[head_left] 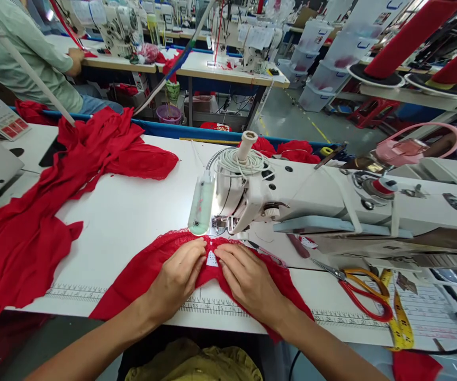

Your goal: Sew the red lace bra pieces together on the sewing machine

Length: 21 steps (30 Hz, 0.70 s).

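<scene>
A piece of red lace-edged fabric (141,275) lies spread in front of the sewing machine (248,196), its upper edge just below the presser foot (221,225). My left hand (179,270) pinches the fabric left of the middle, fingertips close to the foot. On the other side, my right hand (248,275) presses and grips the cloth with bent fingers. Between the hands a small white patch (212,258) shows through a gap. A greenish clear guard (202,203) hangs left of the needle area, which is partly hidden.
More red fabric (89,153) is heaped on the left. To the right lie scissors (365,288), a yellow tape measure (401,323) and thread snips (268,251). A printed ruler (208,307) runs along the front edge. Across the aisle sits a person in a green sleeve (41,42).
</scene>
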Each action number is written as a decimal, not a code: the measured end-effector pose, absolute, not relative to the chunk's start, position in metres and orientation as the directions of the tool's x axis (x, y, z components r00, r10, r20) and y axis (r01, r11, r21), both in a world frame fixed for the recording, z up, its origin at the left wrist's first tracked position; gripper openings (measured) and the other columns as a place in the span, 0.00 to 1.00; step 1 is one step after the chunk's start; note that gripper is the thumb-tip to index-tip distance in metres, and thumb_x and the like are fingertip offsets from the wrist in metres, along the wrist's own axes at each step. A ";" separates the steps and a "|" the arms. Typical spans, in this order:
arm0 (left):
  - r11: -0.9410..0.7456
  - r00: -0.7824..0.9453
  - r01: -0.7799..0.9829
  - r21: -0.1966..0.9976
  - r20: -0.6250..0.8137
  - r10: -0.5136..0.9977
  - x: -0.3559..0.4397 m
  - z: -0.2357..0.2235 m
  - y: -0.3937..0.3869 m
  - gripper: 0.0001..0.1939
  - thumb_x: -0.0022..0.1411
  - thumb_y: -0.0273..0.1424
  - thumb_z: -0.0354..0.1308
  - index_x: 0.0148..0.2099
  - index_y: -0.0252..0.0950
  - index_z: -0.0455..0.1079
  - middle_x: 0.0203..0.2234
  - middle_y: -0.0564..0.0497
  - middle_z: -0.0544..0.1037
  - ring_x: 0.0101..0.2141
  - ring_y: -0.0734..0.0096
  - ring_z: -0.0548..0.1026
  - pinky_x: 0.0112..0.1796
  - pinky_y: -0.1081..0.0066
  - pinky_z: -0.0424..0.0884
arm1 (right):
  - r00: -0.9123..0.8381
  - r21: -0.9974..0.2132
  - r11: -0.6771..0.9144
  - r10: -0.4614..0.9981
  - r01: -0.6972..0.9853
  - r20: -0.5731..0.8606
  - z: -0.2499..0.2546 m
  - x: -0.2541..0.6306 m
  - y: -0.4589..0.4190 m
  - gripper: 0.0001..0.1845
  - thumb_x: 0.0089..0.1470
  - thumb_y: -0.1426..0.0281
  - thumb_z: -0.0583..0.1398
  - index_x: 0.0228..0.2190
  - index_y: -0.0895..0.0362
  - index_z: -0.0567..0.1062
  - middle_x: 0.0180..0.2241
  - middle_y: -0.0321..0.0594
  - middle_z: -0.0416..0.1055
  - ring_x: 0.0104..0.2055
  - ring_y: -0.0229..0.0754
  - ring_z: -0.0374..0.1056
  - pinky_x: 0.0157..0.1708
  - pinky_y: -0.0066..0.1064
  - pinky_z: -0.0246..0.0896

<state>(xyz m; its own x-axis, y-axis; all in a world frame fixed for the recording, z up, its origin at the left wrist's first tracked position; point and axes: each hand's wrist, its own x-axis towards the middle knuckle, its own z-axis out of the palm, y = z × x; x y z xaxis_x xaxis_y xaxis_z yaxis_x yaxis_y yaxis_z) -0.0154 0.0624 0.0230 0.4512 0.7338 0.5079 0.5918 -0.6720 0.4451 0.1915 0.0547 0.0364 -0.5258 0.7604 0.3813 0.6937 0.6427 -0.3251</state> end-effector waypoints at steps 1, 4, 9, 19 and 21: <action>-0.668 0.467 0.598 0.442 0.486 0.739 -0.014 0.021 0.062 0.12 0.72 0.25 0.50 0.56 0.32 0.65 0.50 0.41 0.77 0.53 0.63 0.75 0.55 0.63 0.75 | -0.503 -0.322 0.628 0.769 0.708 0.394 0.035 0.191 0.052 0.17 0.67 0.76 0.49 0.51 0.61 0.74 0.47 0.47 0.75 0.49 0.44 0.69 0.51 0.37 0.64; -0.666 0.542 0.643 0.378 0.389 0.745 -0.020 0.010 0.063 0.16 0.73 0.34 0.50 0.59 0.32 0.63 0.54 0.37 0.75 0.57 0.53 0.73 0.57 0.49 0.72 | -0.489 -0.255 0.602 0.780 0.757 0.389 0.026 0.195 0.051 0.16 0.68 0.67 0.53 0.51 0.58 0.74 0.49 0.47 0.76 0.51 0.47 0.69 0.51 0.41 0.61; -0.664 0.580 0.638 0.390 0.324 0.748 -0.034 0.005 0.070 0.24 0.71 0.42 0.53 0.63 0.34 0.61 0.59 0.36 0.71 0.60 0.49 0.69 0.57 0.46 0.70 | -0.563 -0.220 0.647 0.752 0.730 0.342 0.024 0.210 0.064 0.17 0.67 0.62 0.56 0.51 0.55 0.75 0.50 0.46 0.76 0.51 0.49 0.70 0.54 0.44 0.59; -0.649 0.518 0.624 0.435 0.392 0.761 -0.023 0.012 0.072 0.19 0.73 0.34 0.50 0.62 0.33 0.62 0.56 0.37 0.73 0.59 0.53 0.70 0.58 0.52 0.71 | -0.461 -0.426 0.621 0.779 0.658 0.425 0.022 0.188 0.056 0.20 0.66 0.73 0.54 0.58 0.57 0.69 0.51 0.48 0.75 0.55 0.47 0.71 0.55 0.43 0.70; -0.661 0.566 0.637 0.397 0.342 0.750 -0.031 0.010 0.076 0.25 0.72 0.40 0.52 0.65 0.32 0.59 0.60 0.35 0.70 0.61 0.50 0.68 0.57 0.50 0.71 | -0.488 -0.402 0.617 0.785 0.677 0.382 0.018 0.190 0.059 0.22 0.66 0.68 0.56 0.59 0.58 0.67 0.54 0.51 0.73 0.57 0.50 0.69 0.56 0.47 0.68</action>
